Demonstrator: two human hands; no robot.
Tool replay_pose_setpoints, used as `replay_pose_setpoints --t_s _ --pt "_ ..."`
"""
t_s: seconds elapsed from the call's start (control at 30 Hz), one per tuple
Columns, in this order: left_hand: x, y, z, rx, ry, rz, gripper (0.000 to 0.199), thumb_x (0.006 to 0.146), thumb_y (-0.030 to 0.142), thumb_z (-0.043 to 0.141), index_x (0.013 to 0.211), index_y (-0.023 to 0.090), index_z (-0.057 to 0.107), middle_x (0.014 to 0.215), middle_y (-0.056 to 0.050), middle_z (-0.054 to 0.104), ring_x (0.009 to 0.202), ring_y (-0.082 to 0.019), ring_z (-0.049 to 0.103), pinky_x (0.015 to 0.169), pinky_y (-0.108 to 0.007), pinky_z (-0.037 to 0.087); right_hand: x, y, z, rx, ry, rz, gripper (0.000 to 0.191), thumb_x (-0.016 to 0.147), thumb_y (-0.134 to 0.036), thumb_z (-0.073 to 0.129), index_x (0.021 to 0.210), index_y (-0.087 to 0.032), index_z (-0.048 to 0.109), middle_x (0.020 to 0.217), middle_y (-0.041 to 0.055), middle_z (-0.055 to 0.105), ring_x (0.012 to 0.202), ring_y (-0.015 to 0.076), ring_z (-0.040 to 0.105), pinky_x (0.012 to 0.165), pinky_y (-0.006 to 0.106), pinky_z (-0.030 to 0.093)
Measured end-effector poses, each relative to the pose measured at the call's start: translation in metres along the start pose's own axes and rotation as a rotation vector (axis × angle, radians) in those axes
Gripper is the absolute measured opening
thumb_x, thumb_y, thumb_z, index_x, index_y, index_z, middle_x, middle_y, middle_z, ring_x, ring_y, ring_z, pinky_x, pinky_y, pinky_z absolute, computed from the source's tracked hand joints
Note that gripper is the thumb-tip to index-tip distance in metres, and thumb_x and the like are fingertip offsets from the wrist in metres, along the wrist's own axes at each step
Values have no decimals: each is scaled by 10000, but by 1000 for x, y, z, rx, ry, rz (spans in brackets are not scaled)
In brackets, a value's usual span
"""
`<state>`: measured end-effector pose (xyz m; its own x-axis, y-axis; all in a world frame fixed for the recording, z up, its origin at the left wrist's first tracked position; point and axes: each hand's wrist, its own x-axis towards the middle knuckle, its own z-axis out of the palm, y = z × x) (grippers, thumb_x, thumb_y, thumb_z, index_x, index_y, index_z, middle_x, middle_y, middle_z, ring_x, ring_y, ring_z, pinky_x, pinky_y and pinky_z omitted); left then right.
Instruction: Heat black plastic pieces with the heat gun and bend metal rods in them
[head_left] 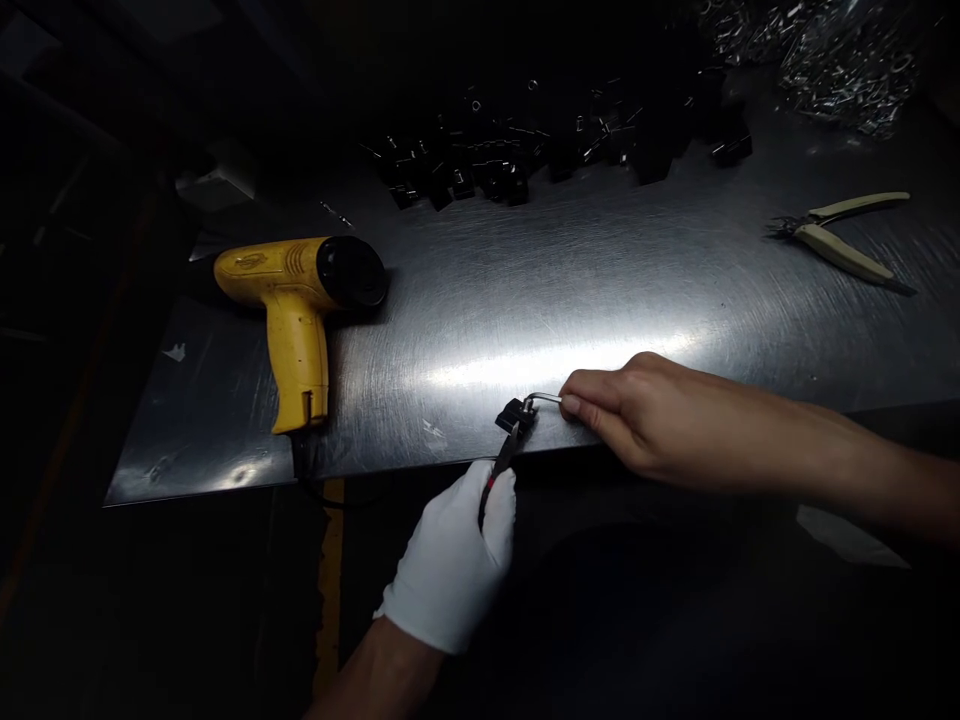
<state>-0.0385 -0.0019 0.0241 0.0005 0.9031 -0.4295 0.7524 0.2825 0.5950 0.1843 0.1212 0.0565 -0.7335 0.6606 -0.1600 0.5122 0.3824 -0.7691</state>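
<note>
At the front edge of the metal table lies a small black part (513,414) with a shiny metal piece on it. My left hand (452,560), in a white glove, grips a slim dark tool (504,462) with a red mark and a pointed end; whether it is tweezers I cannot tell. Its tip touches or lies over the black part. From the right, my bare right hand (641,415) pinches the end of a thin bent metal rod (545,397). The rod's bent end meets the metal piece on the black part. Most of the rod inside my fingers is hidden.
On the metal table (465,270), a yellow heat gun (296,320) lies to the left, its cord over the front edge. Pliers (832,235) with pale handles lie open at right. Several black parts (510,180) and a clear bag of metal pieces (855,75) fill the back.
</note>
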Motion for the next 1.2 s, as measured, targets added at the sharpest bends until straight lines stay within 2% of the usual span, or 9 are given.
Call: replay_pose_setpoints --t_s 0.17,0.27,0.47,0.6,0.67,0.8,0.97,1.2 --pt "-1 0 2 -54 22 8 317 1043 420 332 836 239 489 668 42 519 582 -131 504 573 -284 390 -3 4 5 73 -8 0 320 1081 -259 435 778 -214 530 567 -70 501 447 90 436 428 241 322" --pt "-1 -1 3 -125 4 10 316 1052 420 313 867 242 497 689 41 531 605 -129 514 591 -282 409 -10 0 19 76 81 32 278 1089 -259 407 850 -212 542 580 -65 508 454 98 453 430 244 331" --pt "-1 -4 8 -244 -12 12 308 1061 409 317 878 247 504 725 41 555 642 -128 520 631 -287 419 -16 -5 44 -7 238 30 247 1089 -220 381 933 -180 568 506 -86 398 357 80 354 349 242 233" --pt "-1 -3 11 -297 2 12 302 1064 396 325 888 246 520 711 47 550 640 -124 523 644 -285 423 -20 -5 58 -180 340 -43 215 1067 -129 400 993 -134 602 545 -75 419 404 71 381 380 233 260" --pt "-1 -3 13 -288 12 12 304 1061 397 337 859 243 504 703 47 540 632 -124 510 639 -291 413 -22 -5 61 -189 359 -70 210 1060 -102 407 1020 -126 612 572 -68 444 433 69 402 403 231 289" --pt "-1 -4 16 -282 28 0 283 1057 407 342 880 249 496 735 38 568 652 -132 529 649 -302 411 -23 -5 57 -49 327 -48 204 1077 -167 420 1079 -149 623 571 -74 456 418 71 407 398 242 290" --pt "-2 -5 16 -307 18 -8 292 1055 420 333 873 249 483 745 28 573 665 -139 529 663 -305 419 -19 -5 47 40 280 39 234 1085 -230 407 989 -193 618 546 -76 433 403 90 395 394 264 283" --pt "-2 -5 14 -383 -29 -55 331 1050 460 322 861 246 489 744 19 574 675 -141 521 671 -298 435 -14 -5 32 271 163 184 296 1092 -333 410 887 -249 606 602 -58 518 498 121 480 467 257 353"
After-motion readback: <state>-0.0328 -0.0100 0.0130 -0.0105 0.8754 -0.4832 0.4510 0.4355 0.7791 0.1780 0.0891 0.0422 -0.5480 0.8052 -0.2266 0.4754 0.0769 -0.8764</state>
